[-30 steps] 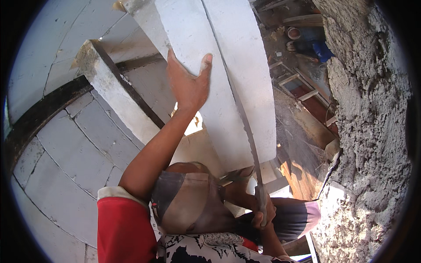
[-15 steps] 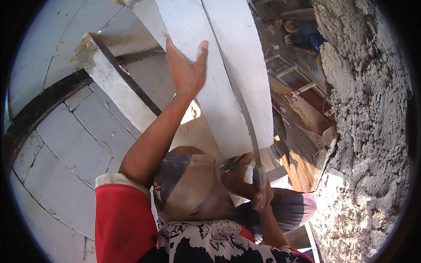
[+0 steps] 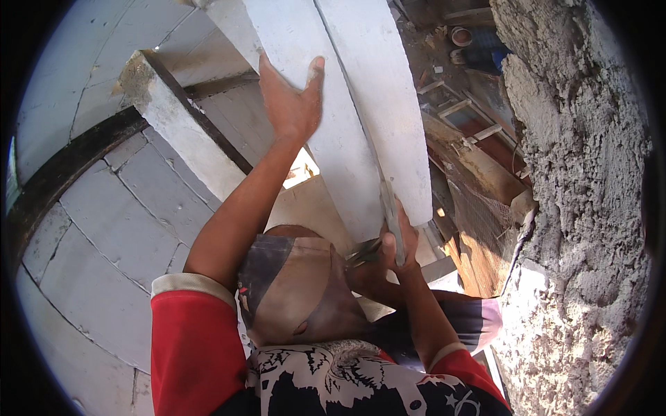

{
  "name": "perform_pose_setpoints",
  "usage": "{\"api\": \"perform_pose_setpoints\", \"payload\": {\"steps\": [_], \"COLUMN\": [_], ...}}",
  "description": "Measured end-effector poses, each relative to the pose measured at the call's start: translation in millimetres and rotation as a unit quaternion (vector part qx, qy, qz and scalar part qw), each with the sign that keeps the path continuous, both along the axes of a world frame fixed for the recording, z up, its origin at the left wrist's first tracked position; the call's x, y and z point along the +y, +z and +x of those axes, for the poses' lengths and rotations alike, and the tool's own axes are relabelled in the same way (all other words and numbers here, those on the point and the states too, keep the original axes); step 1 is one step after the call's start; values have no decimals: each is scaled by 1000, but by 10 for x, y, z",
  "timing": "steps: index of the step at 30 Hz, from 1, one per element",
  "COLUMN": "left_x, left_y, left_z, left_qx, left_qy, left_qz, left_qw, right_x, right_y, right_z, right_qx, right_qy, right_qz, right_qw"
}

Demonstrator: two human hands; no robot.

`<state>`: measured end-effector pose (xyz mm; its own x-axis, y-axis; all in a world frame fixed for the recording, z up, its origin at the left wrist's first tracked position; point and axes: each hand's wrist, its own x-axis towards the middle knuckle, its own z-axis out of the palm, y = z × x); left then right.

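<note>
A long white block (image 3: 340,166), like lightweight concrete, lies lengthwise in front of me. A long cut line divides its face into a wider left part and a right part. My left hand (image 3: 294,107) grips the left part, thumb lying on the face and fingers over the left edge. Closed around the pale handle of a handsaw (image 3: 392,215), my right hand (image 3: 407,244) is at the block's near end. The saw's thin blade runs up into the cut; how deep it reaches is hidden.
A rough mortar wall (image 3: 576,173) rises along the right. Below, a wooden ladder-like frame (image 3: 472,121), netting (image 3: 485,229) and a bucket (image 3: 460,36) lie among debris. On the left are a grey block wall (image 3: 118,222), a dark curved beam (image 3: 76,152) and a pale post (image 3: 180,128).
My right hand has pushed the handsaw up and away from me along the cut, and less blade shows. My left hand stays on the block; the view has shifted slightly.
</note>
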<state>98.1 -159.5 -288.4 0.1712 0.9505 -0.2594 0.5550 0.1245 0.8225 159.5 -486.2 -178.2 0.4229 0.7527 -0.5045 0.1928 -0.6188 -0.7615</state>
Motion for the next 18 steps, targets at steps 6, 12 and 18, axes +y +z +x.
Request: {"api": "perform_pose_setpoints", "payload": {"steps": [6, 12, 18], "left_x": [38, -43, -37], "left_y": [-42, 66, 137], "left_z": [-95, -37, 19], "left_qx": [-21, 27, 1], "left_qy": [19, 2, 14], "left_qz": [15, 11, 8], "left_qw": [999, 1000, 1000], "right_x": [537, 406, 998], "right_y": [888, 1201, 519], "right_z": [131, 99, 37], "right_qx": [20, -50, -30], "right_qy": [7, 36, -29], "right_qz": [-8, 2, 48], "right_qw": [1000, 998, 998]}}
